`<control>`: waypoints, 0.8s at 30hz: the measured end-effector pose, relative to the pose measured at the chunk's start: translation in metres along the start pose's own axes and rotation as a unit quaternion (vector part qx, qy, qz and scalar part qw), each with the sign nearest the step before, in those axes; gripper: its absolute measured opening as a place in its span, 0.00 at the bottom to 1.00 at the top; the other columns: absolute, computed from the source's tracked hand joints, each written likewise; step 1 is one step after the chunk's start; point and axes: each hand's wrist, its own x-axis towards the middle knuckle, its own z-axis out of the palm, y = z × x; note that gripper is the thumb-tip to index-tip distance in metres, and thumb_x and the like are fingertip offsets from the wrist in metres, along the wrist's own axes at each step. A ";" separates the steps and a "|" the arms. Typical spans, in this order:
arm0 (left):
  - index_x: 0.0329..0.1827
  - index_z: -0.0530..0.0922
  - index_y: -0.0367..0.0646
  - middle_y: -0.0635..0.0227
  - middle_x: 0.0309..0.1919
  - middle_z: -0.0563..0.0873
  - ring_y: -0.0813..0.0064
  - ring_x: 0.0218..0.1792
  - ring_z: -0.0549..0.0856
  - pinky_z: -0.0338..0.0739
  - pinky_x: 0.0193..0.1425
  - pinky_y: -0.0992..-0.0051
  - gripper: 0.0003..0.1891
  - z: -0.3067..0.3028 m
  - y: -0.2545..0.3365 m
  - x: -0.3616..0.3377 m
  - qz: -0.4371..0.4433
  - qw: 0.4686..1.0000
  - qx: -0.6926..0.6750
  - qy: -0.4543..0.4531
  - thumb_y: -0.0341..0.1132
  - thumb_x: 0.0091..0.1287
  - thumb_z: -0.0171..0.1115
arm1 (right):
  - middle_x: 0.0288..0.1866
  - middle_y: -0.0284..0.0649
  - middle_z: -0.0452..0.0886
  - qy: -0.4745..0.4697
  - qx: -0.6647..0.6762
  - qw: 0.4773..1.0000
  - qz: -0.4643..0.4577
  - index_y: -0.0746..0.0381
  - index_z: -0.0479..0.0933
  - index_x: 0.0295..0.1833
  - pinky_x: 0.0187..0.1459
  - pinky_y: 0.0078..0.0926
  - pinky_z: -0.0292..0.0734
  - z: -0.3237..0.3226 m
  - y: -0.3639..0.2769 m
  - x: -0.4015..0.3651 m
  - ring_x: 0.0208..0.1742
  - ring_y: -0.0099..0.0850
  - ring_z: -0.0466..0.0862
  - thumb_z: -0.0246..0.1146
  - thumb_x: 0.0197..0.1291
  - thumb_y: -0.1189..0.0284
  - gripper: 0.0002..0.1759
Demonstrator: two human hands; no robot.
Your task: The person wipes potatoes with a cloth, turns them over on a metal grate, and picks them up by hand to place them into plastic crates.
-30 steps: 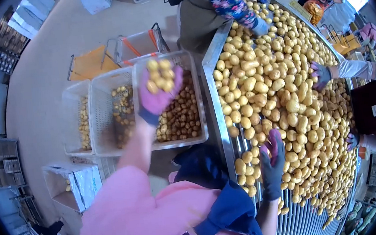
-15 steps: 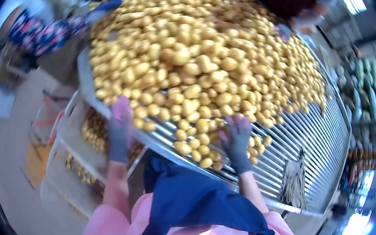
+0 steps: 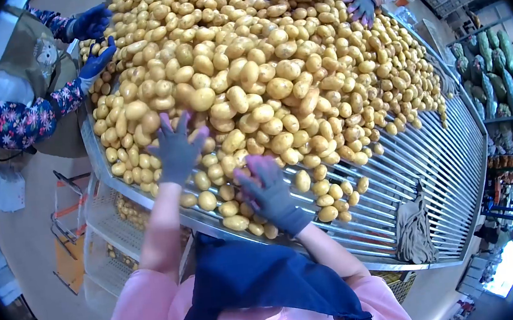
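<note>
A broad heap of yellow potatoes (image 3: pixel 278 70) covers much of a slatted metal table (image 3: pixel 398 195). My left hand (image 3: pixel 178 149), in a grey glove with pink-purple fingertips, lies over the near left part of the heap with its fingers spread. My right hand (image 3: pixel 267 191), gloved the same way, rests among potatoes near the front edge, its fingers apart and pointing up and left. Neither hand is closed round a potato. Several loose potatoes (image 3: pixel 334 200) lie on the slats just right of my right hand.
A grey cloth (image 3: pixel 413 231) lies on the right slats. A co-worker's blue gloves (image 3: pixel 95 55) are at the heap's left edge; another's gloved hand (image 3: pixel 362 8) touches its far right. Crates with potatoes (image 3: pixel 110 228) stand below left. Filled sacks (image 3: pixel 491 73) are on a rack at right.
My left hand has moved from the table's edge onto the heap, fingers now spread. My right hand has shifted left. The view has shifted, and more of the left co-worker shows.
</note>
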 end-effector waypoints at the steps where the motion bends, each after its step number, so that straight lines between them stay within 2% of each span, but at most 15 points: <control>1: 0.69 0.63 0.57 0.49 0.69 0.61 0.48 0.67 0.66 0.60 0.61 0.37 0.33 -0.009 0.002 0.012 -0.036 0.999 0.025 -0.010 0.56 0.62 0.58 | 0.61 0.48 0.67 0.030 -0.013 0.999 0.015 0.53 0.68 0.62 0.62 0.50 0.63 -0.009 0.010 0.005 0.62 0.49 0.68 0.65 0.45 0.74 0.33; 2: 0.65 0.66 0.56 0.49 0.63 0.67 0.47 0.60 0.70 0.65 0.58 0.41 0.30 -0.004 -0.011 0.027 -0.004 0.996 -0.079 0.036 0.55 0.63 0.58 | 0.60 0.50 0.67 0.019 0.049 0.997 0.065 0.54 0.68 0.61 0.62 0.52 0.63 -0.018 0.025 0.007 0.62 0.51 0.68 0.64 0.44 0.76 0.33; 3: 0.62 0.69 0.55 0.49 0.57 0.72 0.46 0.53 0.75 0.70 0.54 0.46 0.26 0.003 -0.030 0.042 0.028 0.980 -0.179 0.082 0.54 0.63 0.58 | 0.59 0.51 0.68 0.077 -0.014 0.995 0.065 0.54 0.67 0.63 0.61 0.52 0.63 -0.023 0.036 0.011 0.61 0.53 0.68 0.64 0.44 0.76 0.35; 4: 0.59 0.71 0.53 0.49 0.51 0.74 0.47 0.46 0.77 0.74 0.51 0.56 0.22 0.006 -0.041 0.057 0.055 0.989 -0.070 0.117 0.47 0.64 0.59 | 0.60 0.51 0.68 0.093 -0.091 0.989 0.067 0.52 0.66 0.66 0.61 0.52 0.62 -0.038 0.046 0.016 0.62 0.54 0.67 0.64 0.47 0.76 0.36; 5: 0.58 0.72 0.52 0.49 0.54 0.74 0.47 0.47 0.78 0.73 0.52 0.55 0.20 0.008 -0.054 0.074 0.050 0.991 -0.087 0.091 0.46 0.65 0.58 | 0.63 0.52 0.66 0.113 -0.158 0.979 0.067 0.51 0.64 0.68 0.63 0.52 0.61 -0.049 0.056 0.022 0.64 0.52 0.66 0.66 0.49 0.73 0.37; 7: 0.61 0.72 0.54 0.48 0.57 0.73 0.49 0.49 0.78 0.74 0.54 0.58 0.22 0.001 -0.066 0.107 0.061 0.948 -0.286 0.121 0.47 0.65 0.59 | 0.70 0.54 0.60 0.122 -0.180 0.966 0.138 0.50 0.62 0.70 0.66 0.51 0.57 -0.066 0.077 0.034 0.69 0.56 0.59 0.66 0.57 0.63 0.36; 8: 0.61 0.72 0.54 0.48 0.57 0.73 0.49 0.49 0.78 0.74 0.54 0.58 0.22 -0.007 -0.062 0.109 0.062 0.950 -0.282 0.122 0.47 0.65 0.59 | 0.72 0.53 0.58 0.126 -0.173 0.963 0.162 0.49 0.62 0.71 0.66 0.56 0.54 -0.074 0.086 0.044 0.71 0.58 0.57 0.63 0.60 0.56 0.34; 11: 0.67 0.68 0.60 0.51 0.63 0.70 0.52 0.58 0.75 0.67 0.61 0.51 0.27 -0.046 -0.015 0.105 0.045 0.932 -0.335 0.132 0.52 0.65 0.57 | 0.72 0.52 0.57 0.107 -0.242 0.947 0.183 0.45 0.63 0.70 0.64 0.68 0.49 -0.079 0.123 0.079 0.72 0.56 0.56 0.59 0.59 0.48 0.34; 13: 0.69 0.66 0.63 0.53 0.68 0.65 0.54 0.68 0.66 0.59 0.67 0.48 0.30 -0.065 0.041 0.085 0.061 0.990 -0.116 0.050 0.57 0.65 0.56 | 0.73 0.52 0.56 0.026 -0.211 0.939 0.271 0.41 0.66 0.68 0.60 0.77 0.44 -0.074 0.135 0.113 0.73 0.54 0.54 0.54 0.57 0.39 0.35; 15: 0.69 0.65 0.69 0.55 0.72 0.58 0.47 0.72 0.54 0.44 0.67 0.34 0.33 -0.060 0.085 0.072 0.044 0.990 -0.125 -0.038 0.66 0.61 0.52 | 0.75 0.47 0.55 0.039 -0.180 0.922 0.341 0.40 0.68 0.66 0.60 0.80 0.40 -0.055 0.146 0.137 0.74 0.54 0.51 0.52 0.54 0.35 0.37; 16: 0.70 0.64 0.70 0.56 0.74 0.53 0.43 0.73 0.48 0.37 0.66 0.30 0.35 -0.043 0.097 0.071 0.062 0.995 -0.083 -0.012 0.68 0.59 0.53 | 0.75 0.44 0.54 0.015 -0.157 0.924 0.348 0.40 0.69 0.66 0.61 0.79 0.40 -0.057 0.143 0.144 0.74 0.55 0.51 0.51 0.54 0.35 0.37; 18: 0.68 0.68 0.66 0.55 0.74 0.53 0.42 0.73 0.48 0.35 0.67 0.32 0.35 -0.033 0.118 0.066 0.064 0.991 -0.114 0.002 0.67 0.58 0.56 | 0.76 0.36 0.55 -0.011 -0.105 0.935 0.338 0.42 0.72 0.63 0.64 0.73 0.42 -0.059 0.141 0.138 0.73 0.57 0.52 0.52 0.53 0.35 0.36; 19: 0.67 0.70 0.64 0.54 0.74 0.54 0.42 0.73 0.48 0.36 0.67 0.31 0.35 -0.038 0.127 0.064 0.055 0.992 -0.114 -0.008 0.66 0.57 0.58 | 0.74 0.43 0.57 -0.001 -0.098 0.959 0.267 0.43 0.76 0.59 0.67 0.63 0.49 -0.059 0.146 0.126 0.71 0.59 0.55 0.55 0.53 0.37 0.33; 22: 0.59 0.77 0.63 0.60 0.71 0.60 0.41 0.72 0.50 0.33 0.64 0.28 0.31 -0.004 0.106 0.052 0.204 0.966 -0.159 0.023 0.64 0.54 0.61 | 0.70 0.56 0.61 0.000 -0.105 0.983 0.153 0.46 0.81 0.50 0.65 0.49 0.61 -0.069 0.138 0.085 0.65 0.59 0.64 0.61 0.52 0.43 0.26; 24: 0.57 0.78 0.65 0.63 0.67 0.65 0.43 0.70 0.53 0.36 0.64 0.28 0.28 -0.009 0.101 0.019 0.256 0.963 -0.074 0.038 0.62 0.54 0.62 | 0.59 0.53 0.70 0.010 -0.036 0.992 0.120 0.48 0.81 0.47 0.60 0.47 0.66 -0.072 0.115 0.060 0.61 0.53 0.68 0.65 0.51 0.47 0.22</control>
